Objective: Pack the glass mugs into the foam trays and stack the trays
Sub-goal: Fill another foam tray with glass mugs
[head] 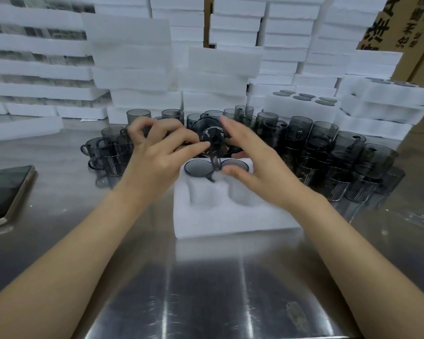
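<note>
Head view of a packing station. A white foam tray lay on the steel desk in front of the person. Two seated mugs of smoky glass filled its far pockets, rims up, while the two near pockets stood open. Above the far row, a held mug was tilted toward the camera, its handle pointing down between the seated pair; motion blur obscured its detail. The left hand gripped it at the lower left edge with curled fingers. The right hand lay against its right side, fingers straight and spread wide, thumb just beside the right seated rim. Loose mugs crowded the desk behind and to both sides of the tray. A phone lay face up at the left edge, well apart from the tray. Foam stacks walled the rear; at right, packed trays showed mug rims in their pockets, with a carton behind them.
</note>
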Available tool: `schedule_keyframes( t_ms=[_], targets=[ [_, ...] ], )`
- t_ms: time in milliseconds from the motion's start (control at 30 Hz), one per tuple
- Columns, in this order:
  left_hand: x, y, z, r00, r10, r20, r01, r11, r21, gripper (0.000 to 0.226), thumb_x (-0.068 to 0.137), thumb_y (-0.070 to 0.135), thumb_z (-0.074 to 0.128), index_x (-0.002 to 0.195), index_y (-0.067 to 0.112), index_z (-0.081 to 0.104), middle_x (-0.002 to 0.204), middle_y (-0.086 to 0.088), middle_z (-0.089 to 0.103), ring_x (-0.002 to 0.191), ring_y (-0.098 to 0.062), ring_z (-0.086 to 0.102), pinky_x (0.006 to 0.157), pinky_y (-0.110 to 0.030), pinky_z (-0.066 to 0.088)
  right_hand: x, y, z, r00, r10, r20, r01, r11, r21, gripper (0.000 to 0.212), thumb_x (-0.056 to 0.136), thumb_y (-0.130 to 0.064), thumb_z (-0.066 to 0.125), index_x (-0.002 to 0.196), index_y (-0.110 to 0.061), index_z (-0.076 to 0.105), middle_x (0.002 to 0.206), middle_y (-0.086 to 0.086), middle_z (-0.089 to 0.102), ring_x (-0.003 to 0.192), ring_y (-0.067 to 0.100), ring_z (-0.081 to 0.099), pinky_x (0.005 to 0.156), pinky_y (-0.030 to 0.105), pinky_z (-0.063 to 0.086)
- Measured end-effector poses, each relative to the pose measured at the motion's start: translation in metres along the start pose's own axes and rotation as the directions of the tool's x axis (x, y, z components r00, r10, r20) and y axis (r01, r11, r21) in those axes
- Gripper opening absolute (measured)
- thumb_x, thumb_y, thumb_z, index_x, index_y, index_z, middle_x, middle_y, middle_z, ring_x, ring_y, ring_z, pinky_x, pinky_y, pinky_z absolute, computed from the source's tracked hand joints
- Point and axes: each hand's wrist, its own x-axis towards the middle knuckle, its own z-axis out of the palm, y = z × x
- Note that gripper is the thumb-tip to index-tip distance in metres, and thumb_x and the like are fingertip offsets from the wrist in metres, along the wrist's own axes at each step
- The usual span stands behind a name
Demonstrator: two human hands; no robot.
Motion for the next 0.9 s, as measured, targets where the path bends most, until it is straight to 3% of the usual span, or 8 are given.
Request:
schedule_keyframes(
  t_ms=[133, 267, 367, 433, 567, 667, 800, 900],
  targets=[
    [0.003, -0.003, -0.002, 0.999, 0.034, -0.001, -0.034, 0.999, -0.008, 0.025, 0.094, 0.004, 0.06, 0.091, 0.02, 0.079, 0.091, 0.009, 0.072, 0.094, -0.017, 0.051, 0.082, -0.037, 0.024, 0.001, -0.005, -0.001, 0.996, -0.082, -0.033, 0.082, 0.997, 0.009, 0.084, 0.088, -0.017, 0.067, 0.15, -0.034, 0.014, 0.151, -0.032, 0.014, 0.141, 0.011, 0.031, 0.098, 0.014, 0.041],
    [0.003, 0.001, 0.0, 0.996, 0.093, 0.009, -0.093, 0.996, 0.006, 0.022, 0.091, 0.003, 0.064, 0.085, 0.019, 0.078, 0.094, 0.01, 0.073, 0.095, -0.015, 0.051, 0.08, -0.038, 0.026, 0.0, -0.009, 0.001, 0.991, -0.119, 0.054, 0.123, 0.989, -0.08, 0.085, 0.085, -0.017, 0.072, 0.151, -0.028, 0.019, 0.156, -0.007, 0.023, 0.144, 0.008, 0.022, 0.116, 0.028, 0.026],
    [0.002, 0.004, 0.0, 0.994, 0.109, 0.017, -0.109, 0.994, -0.001, 0.022, 0.094, 0.004, 0.061, 0.088, 0.018, 0.078, 0.1, 0.009, 0.073, 0.096, -0.016, 0.05, 0.08, -0.038, 0.027, 0.0, -0.013, 0.001, 0.997, -0.071, 0.028, 0.071, 0.997, -0.02, 0.071, 0.08, -0.017, 0.077, 0.139, -0.025, 0.038, 0.146, -0.002, 0.039, 0.137, 0.008, 0.036, 0.113, 0.031, 0.033],
    [0.003, 0.007, 0.0, 0.995, 0.098, 0.002, -0.098, 0.995, -0.029, 0.023, 0.095, 0.004, 0.058, 0.094, 0.017, 0.078, 0.106, 0.005, 0.072, 0.098, -0.017, 0.05, 0.08, -0.038, 0.028, -0.001, -0.016, 0.001, 0.999, -0.019, -0.042, 0.02, 0.999, 0.026, 0.051, 0.076, -0.015, 0.08, 0.115, -0.024, 0.048, 0.132, 0.002, 0.051, 0.123, 0.011, 0.049, 0.102, 0.036, 0.044],
    [0.003, 0.01, 0.003, 0.996, -0.086, -0.013, 0.084, 0.988, -0.126, 0.028, 0.093, 0.013, 0.064, 0.12, 0.02, 0.06, 0.123, -0.001, 0.059, 0.106, -0.022, 0.048, 0.086, -0.039, 0.034, -0.001, -0.018, 0.003, 0.975, 0.127, -0.184, -0.117, 0.991, 0.063, 0.039, 0.071, -0.024, 0.083, 0.079, -0.014, 0.047, 0.106, 0.007, 0.064, 0.101, 0.012, 0.061, 0.08, 0.026, 0.053],
    [0.002, 0.006, 0.004, 0.981, -0.187, 0.042, 0.191, 0.973, -0.128, 0.031, 0.09, 0.003, 0.062, 0.119, 0.015, 0.061, 0.118, -0.008, 0.063, 0.106, -0.025, 0.047, 0.087, -0.039, 0.032, 0.0, -0.019, 0.003, 0.943, 0.188, -0.274, -0.158, 0.979, 0.13, 0.036, 0.07, -0.025, 0.084, 0.068, -0.015, 0.05, 0.107, 0.004, 0.066, 0.1, 0.005, 0.062, 0.077, 0.015, 0.048],
    [-0.005, 0.002, 0.004, 0.928, -0.29, 0.233, 0.309, 0.949, -0.052, 0.045, 0.072, -0.015, 0.059, 0.109, 0.007, 0.07, 0.116, -0.013, 0.063, 0.111, -0.028, 0.041, 0.088, -0.039, 0.027, 0.004, -0.019, 0.003, 0.935, 0.257, -0.242, -0.184, 0.94, 0.287, 0.022, 0.076, -0.009, 0.078, 0.068, -0.018, 0.06, 0.126, 0.006, 0.055, 0.109, -0.002, 0.056, 0.082, 0.011, 0.043],
    [-0.011, -0.002, 0.005, 0.855, -0.383, 0.35, 0.406, 0.914, 0.006, 0.045, 0.072, -0.015, 0.057, 0.11, 0.006, 0.069, 0.12, -0.015, 0.06, 0.115, -0.035, 0.045, 0.092, -0.042, 0.025, 0.005, -0.021, 0.002, 0.952, 0.274, -0.137, -0.194, 0.885, 0.424, 0.022, 0.079, 0.006, 0.07, 0.081, -0.016, 0.069, 0.131, 0.012, 0.048, 0.11, 0.006, 0.057, 0.086, 0.018, 0.047]
  ],
)
